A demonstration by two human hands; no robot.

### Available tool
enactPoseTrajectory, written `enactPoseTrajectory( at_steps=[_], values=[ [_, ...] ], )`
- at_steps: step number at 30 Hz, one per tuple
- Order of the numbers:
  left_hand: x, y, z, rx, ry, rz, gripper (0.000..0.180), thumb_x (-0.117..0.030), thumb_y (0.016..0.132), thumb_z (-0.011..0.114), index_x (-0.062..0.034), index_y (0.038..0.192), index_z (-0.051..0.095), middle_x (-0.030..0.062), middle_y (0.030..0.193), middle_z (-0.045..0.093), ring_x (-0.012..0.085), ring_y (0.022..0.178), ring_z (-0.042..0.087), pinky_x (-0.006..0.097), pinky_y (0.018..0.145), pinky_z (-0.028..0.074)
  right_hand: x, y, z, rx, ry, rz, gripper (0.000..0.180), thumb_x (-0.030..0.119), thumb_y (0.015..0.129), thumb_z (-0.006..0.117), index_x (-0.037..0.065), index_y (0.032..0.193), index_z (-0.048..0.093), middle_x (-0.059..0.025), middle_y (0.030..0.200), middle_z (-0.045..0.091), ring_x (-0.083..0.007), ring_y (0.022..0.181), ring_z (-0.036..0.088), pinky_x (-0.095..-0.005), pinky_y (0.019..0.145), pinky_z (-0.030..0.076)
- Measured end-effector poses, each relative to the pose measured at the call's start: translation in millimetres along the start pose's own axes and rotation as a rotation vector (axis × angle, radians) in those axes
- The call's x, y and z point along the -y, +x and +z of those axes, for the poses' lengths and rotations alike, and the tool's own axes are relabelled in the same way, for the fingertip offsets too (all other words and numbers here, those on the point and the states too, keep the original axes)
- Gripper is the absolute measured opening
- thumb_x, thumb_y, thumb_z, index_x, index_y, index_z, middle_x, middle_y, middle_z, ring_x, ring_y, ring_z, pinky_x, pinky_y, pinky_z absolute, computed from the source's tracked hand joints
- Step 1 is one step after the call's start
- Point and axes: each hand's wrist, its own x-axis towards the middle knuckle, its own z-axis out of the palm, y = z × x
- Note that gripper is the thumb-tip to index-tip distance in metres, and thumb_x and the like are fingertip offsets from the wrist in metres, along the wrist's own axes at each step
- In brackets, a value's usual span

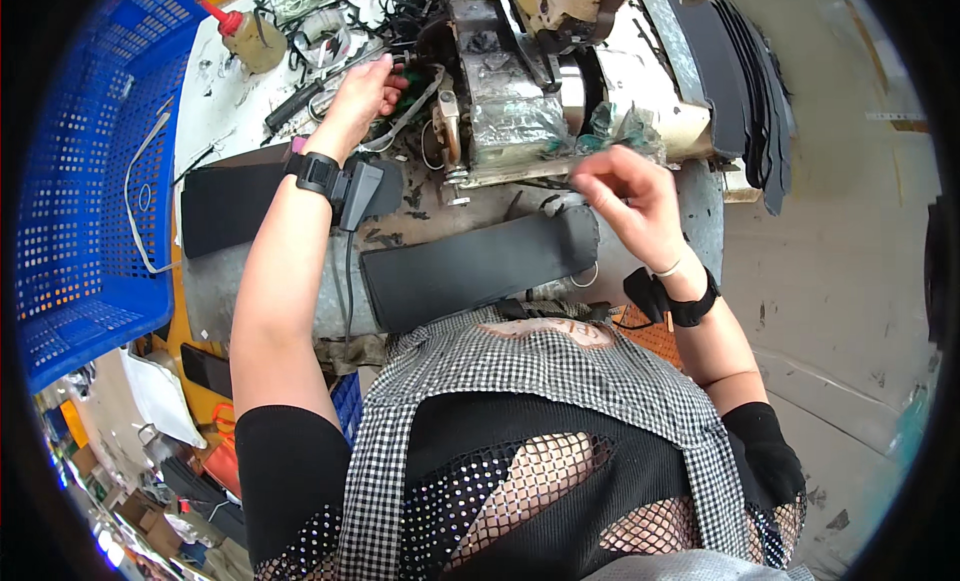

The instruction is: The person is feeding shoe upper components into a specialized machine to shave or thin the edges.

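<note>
A dark, worn machine with metal parts and clear plastic wrap fills the far middle of the bench. At its left side is my left hand, fingers curled beside a small metal fitting; whatever lies inside the grip is hidden. My right hand is bent at the machine's front right, thumb and forefinger closed together near the plastic wrap. Anything between those fingertips is too small to make out. Below and between the hands, a long black flat panel lies on the bench, its right end close beneath my right hand.
Another black panel lies under my left forearm. A black-handled tool, a red-tipped bottle and black scraps cover the far left. A blue perforated crate borders the left; several dark panels hang at the right.
</note>
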Motion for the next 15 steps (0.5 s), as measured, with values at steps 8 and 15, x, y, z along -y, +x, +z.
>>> enactPoseTrajectory(
  at_steps=[8, 15],
  values=[
    [-10, 6, -12, -0.020, 0.063, -0.124, 0.039, -0.037, 0.098, 0.048, 0.0000, 0.101, 0.059, 0.0043, 0.078, 0.058, 0.0087, 0.058, 0.046, 0.022, 0.049, 0.040, 88, 86, 141, 0.213, 0.917, 0.415, 0.027, 0.024, 0.091, 0.058, -0.002, 0.099, 0.057, -0.0009, 0.070, 0.055, -0.0079, 0.062, 0.050, -0.0221, 0.057, 0.040],
    [-4, 19, -22, 0.078, -0.128, -0.174, 0.030, -0.032, 0.094, 0.057, -0.0035, 0.094, 0.065, 0.0042, 0.073, 0.062, 0.0134, 0.060, 0.057, 0.030, 0.057, 0.048, 55, 178, 227, -0.663, 0.902, 0.769, 0.042, 0.032, 0.091, 0.055, -0.007, 0.103, 0.057, -0.0178, 0.092, 0.064, -0.0239, 0.077, 0.061, -0.0353, 0.070, 0.048]
  ],
)
